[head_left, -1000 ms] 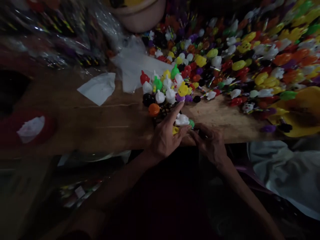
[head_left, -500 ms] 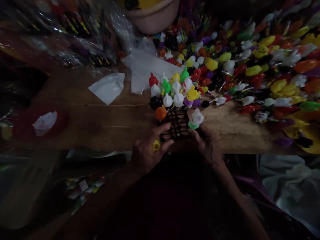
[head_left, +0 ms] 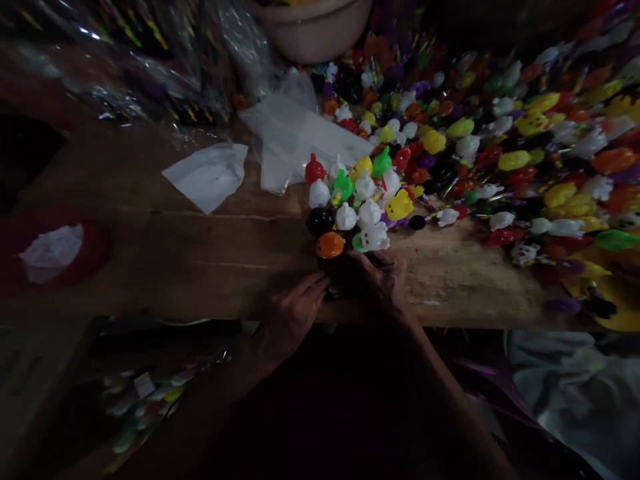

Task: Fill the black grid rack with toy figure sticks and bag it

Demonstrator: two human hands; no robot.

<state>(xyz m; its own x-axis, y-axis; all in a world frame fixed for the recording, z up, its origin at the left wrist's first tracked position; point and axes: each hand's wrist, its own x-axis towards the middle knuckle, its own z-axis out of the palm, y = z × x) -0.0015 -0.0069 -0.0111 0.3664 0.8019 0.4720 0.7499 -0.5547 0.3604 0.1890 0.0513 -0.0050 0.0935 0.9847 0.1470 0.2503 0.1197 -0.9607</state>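
My right hand (head_left: 384, 275) is closed at the dark slotted rack (head_left: 340, 288), its fingers at the lower end of a toy with a white animal head (head_left: 375, 237) and a green collar. My left hand (head_left: 293, 313) is curled at the rack's left side, with a speck of yellow showing between its fingers, part of a small yellow piece that is mostly hidden. An orange round-headed toy (head_left: 330, 245) stands in the rack near my left fingertips. Behind it, several more toys with white, black, red, green and yellow heads stand packed together. My hands and the shadow cover most of the rack.
A large heap of colourful toys (head_left: 520, 160) spreads over the right of the wooden table (head_left: 225, 247). Clear plastic bags (head_left: 295, 147) and a white paper sheet (head_left: 207, 175) lie behind. A red bowl (head_left: 93, 250) sits left; a pink basin (head_left: 320, 30) stands at the back.
My right hand has moved left over the rack, bringing the white-headed toy from the right side to beside the other toys. My left hand has drawn slightly down, its yellow piece now mostly hidden.
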